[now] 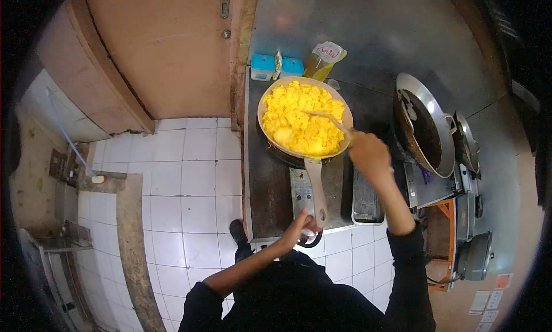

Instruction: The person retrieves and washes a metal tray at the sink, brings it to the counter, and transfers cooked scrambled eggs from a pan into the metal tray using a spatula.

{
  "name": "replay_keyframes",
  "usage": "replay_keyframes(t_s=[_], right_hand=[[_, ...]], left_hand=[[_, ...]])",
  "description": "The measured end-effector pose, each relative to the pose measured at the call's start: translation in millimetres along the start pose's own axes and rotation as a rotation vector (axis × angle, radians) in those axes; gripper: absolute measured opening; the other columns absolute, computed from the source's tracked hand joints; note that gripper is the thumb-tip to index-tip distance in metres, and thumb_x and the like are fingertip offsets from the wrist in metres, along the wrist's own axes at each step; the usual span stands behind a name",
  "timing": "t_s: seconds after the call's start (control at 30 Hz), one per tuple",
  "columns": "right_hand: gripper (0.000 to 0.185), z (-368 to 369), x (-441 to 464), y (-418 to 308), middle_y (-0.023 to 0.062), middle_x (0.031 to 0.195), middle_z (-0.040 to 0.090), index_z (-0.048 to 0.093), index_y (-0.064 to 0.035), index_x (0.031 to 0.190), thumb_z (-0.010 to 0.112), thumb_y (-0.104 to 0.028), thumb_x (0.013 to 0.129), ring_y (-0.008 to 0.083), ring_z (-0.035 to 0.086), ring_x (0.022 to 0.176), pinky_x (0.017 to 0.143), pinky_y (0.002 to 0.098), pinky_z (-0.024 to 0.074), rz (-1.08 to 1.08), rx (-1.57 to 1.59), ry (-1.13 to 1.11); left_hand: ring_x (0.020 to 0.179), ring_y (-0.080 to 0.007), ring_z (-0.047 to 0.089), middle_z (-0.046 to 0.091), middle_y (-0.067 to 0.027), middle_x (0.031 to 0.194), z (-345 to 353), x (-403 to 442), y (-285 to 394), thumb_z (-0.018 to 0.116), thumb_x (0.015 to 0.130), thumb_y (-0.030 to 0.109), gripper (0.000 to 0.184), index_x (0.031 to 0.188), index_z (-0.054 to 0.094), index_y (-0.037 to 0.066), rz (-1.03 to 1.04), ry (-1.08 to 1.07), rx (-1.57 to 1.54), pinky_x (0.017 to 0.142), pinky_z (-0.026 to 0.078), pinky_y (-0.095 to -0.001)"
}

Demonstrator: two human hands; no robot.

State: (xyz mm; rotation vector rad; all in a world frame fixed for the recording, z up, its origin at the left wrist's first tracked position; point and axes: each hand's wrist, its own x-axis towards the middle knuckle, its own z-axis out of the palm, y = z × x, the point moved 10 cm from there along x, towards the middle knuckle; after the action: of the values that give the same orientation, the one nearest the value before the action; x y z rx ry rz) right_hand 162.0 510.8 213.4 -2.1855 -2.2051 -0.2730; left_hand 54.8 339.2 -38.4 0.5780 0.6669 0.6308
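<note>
A light-coloured pan [314, 182] full of yellow scrambled egg [296, 110] sits on the stove, its handle pointing toward me. My right hand [369, 153] is closed round a spatula [328, 115] at the pan's right rim, and the spatula's far end lies in the egg. Near the end of the pan handle, my left hand [296, 231] is at the stove's front edge, beside a dark round knob or ring. Its fingers are partly hidden, and whether it grips anything is unclear.
Two blue-lidded containers [263, 63] and an oil pouch [326, 58] stand behind the pan. A large dark wok [425, 125] and a lidded pan [466, 142] are at the right. An oblong metal tray [367, 201] lies near the front edge. White tiled floor lies left.
</note>
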Motion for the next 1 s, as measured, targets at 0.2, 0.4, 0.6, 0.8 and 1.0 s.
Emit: replay_keyframes(t_s=[0.2,0.4,0.6,0.8,1.0], right_hand=[[0.025,18,-10,77,0.0224,0.087,0.066,0.068,-0.0123,0.105,0.051,-0.018,0.087,0.0410,0.064,0.084,0.077,0.0482,0.0517,0.134,0.280,-0.049],[0.031,37,-55,127,0.0260,0.097,0.063,0.061,-0.0042,0.118,0.054,-0.023,0.094,0.0403,0.062,0.097,0.080,0.0421,0.0489,0.102,0.721,-0.011],[0.030,81,-89,142,0.0264,0.080,0.062,0.059,-0.0101,0.120,0.051,-0.022,0.093,0.0435,0.063,0.073,0.065,0.0511,0.0482,0.100,1.099,0.001],[0.035,105,-106,152,0.0224,0.076,0.064,0.058,-0.0162,0.125,0.049,-0.032,0.095,0.0433,0.063,0.074,0.068,0.0512,0.0501,0.216,1.127,-0.169],[0.035,110,-103,148,0.0225,0.070,0.062,0.048,-0.0190,0.129,0.047,-0.026,0.095,0.0422,0.063,0.067,0.060,0.0543,0.0499,0.191,1.252,-0.115]], left_hand=[[0.074,-0.0180,0.063,0.065,-0.0075,0.076,-91,-27,-121,0.042,0.094,0.056,0.060,0.085,0.064,0.001,-0.182,-0.056,0.843,0.063,0.050,-0.0317],[0.071,-0.0147,0.065,0.067,-0.0114,0.074,-54,-16,-117,0.067,0.086,0.036,0.038,0.082,0.066,-0.002,0.078,0.401,0.476,0.065,0.053,-0.0290],[0.062,-0.0129,0.066,0.069,-0.0104,0.070,-34,-32,-101,0.071,0.084,0.037,0.041,0.077,0.070,-0.004,0.123,0.720,0.929,0.058,0.052,-0.0271],[0.044,-0.0259,0.061,0.063,-0.0114,0.055,-28,-26,-103,0.065,0.085,0.029,0.029,0.069,0.069,0.005,0.197,0.901,1.520,0.046,0.049,-0.0372],[0.047,-0.0302,0.061,0.061,-0.0128,0.055,7,-13,-91,0.066,0.082,0.035,0.031,0.066,0.066,0.009,0.090,0.701,2.200,0.046,0.049,-0.0429]])
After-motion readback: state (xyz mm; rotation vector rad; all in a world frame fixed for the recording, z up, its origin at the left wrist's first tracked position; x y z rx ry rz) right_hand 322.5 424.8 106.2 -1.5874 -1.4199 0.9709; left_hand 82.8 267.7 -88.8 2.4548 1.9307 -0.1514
